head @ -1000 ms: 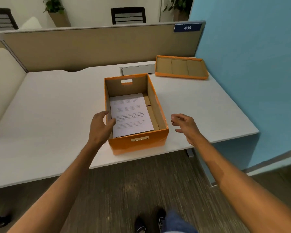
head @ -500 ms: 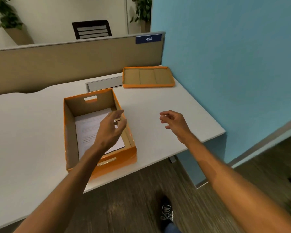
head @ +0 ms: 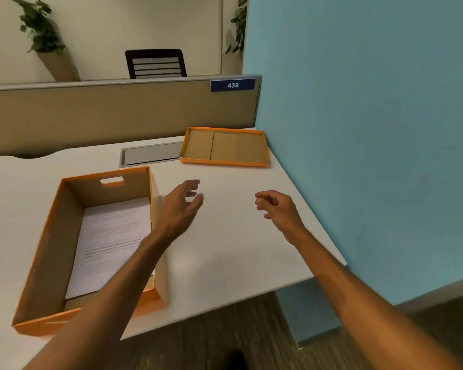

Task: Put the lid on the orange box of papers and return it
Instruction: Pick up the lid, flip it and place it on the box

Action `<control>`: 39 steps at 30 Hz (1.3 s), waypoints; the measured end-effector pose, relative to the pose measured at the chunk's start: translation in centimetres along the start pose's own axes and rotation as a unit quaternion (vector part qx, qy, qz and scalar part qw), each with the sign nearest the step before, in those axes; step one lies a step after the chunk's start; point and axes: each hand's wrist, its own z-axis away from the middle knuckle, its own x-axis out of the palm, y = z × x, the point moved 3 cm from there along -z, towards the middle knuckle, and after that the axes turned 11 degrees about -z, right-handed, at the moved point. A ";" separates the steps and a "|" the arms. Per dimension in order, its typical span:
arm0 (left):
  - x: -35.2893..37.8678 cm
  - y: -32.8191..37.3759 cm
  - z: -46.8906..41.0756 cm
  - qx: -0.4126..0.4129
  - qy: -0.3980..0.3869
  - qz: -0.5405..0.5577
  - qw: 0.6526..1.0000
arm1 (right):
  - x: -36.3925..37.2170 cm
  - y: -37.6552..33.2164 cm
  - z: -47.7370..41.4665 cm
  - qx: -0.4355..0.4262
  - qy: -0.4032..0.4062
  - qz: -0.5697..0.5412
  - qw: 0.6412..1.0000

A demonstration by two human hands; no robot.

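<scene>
The orange box [head: 48, 252] stands open at the near left of the white desk [head: 225, 247], with printed papers [head: 110, 241] lying flat inside. Its orange lid [head: 225, 146] lies upside down at the desk's far right corner, brown inside facing up. My left hand [head: 181, 206] hovers just right of the box, fingers spread and empty, its forearm crossing the box's near right corner. My right hand [head: 278, 209] floats over the desk further right, fingers loosely curled around nothing. Both hands are short of the lid.
A blue wall [head: 372, 129] runs along the desk's right edge. A beige partition [head: 104, 116] with a "438" sign [head: 232, 85] closes the back. A grey cable flap [head: 150, 156] sits left of the lid. Behind the partition are a chair [head: 155, 62] and plants.
My left hand left the box's edge and moved right and forward, out over the desk. My right hand moved forward. The view swung right, shifting the box leftward.
</scene>
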 end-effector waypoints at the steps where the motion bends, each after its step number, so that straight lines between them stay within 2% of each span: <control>1: 0.6 0.2 -0.4 -0.007 0.003 0.000 1.000 | -0.5 0.1 -0.7 0.001 -0.001 0.000 1.000; 9: 4.4 0.2 -3.9 -0.056 0.009 0.033 0.998 | -1.9 1.3 -6.3 0.006 -0.008 0.007 1.000; 16: 6.2 -2.6 -9.5 -0.071 0.006 0.010 0.997 | -1.6 3.0 -12.2 0.031 0.007 0.023 0.999; 23: 7.6 -6.8 -17.6 -0.128 -0.019 -0.021 0.991 | -1.0 4.5 -19.1 0.061 0.026 0.057 0.996; 31: 10.1 -13.2 -27.6 -0.201 -0.050 -0.005 0.978 | -1.0 7.3 -28.8 0.114 0.106 0.115 0.981; 35: 10.9 -16.6 -31.0 -0.222 -0.083 -0.043 0.971 | -1.5 9.3 -32.2 0.161 0.144 0.093 0.972; 39: 11.4 -18.6 -33.4 -0.257 -0.108 -0.032 0.960 | -1.9 10.5 -34.6 0.198 0.157 0.060 0.966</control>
